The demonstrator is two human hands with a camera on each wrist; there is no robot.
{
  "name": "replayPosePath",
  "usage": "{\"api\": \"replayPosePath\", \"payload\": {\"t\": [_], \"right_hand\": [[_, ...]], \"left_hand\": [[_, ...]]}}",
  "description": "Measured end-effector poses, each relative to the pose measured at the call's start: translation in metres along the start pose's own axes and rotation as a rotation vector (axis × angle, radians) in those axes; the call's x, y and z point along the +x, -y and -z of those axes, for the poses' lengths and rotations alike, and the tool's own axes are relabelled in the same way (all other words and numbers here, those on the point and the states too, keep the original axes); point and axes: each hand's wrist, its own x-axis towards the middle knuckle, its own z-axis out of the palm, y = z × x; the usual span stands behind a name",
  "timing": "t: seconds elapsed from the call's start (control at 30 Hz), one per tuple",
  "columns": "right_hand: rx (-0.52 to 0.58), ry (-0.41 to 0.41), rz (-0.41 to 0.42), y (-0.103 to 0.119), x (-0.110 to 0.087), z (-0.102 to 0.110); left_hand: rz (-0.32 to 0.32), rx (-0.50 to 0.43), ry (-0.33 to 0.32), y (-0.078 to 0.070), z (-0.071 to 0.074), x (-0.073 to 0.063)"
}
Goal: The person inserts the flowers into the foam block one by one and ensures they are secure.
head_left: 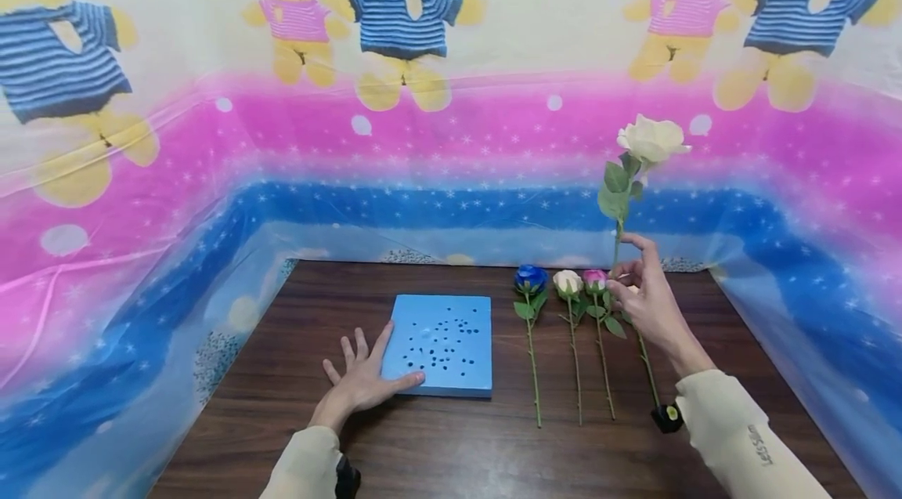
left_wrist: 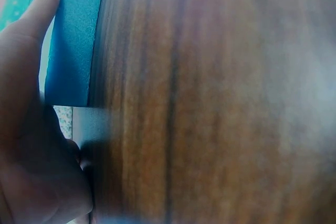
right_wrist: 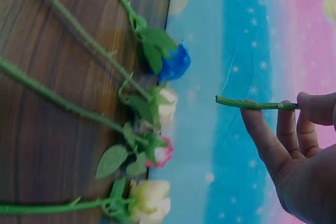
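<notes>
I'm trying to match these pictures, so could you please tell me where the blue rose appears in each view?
Head: the blue rose lies right of centre, the leftmost rose on the table.
Left wrist: not in it.
Right wrist: upper middle, its bloom near the table's edge.
Shared landmark: the light blue block, upper left in the left wrist view, top edge in the right.
</notes>
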Motion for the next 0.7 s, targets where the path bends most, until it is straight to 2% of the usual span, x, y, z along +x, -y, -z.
{"api": "replayPosePath", "payload": {"t": [0.7], "right_hand": [[0.100,0.079,0.039,0.030,0.034,-0.057]], "left_hand": [[0.006,0.007,-0.013,-0.001,0.000,0.000]]}}
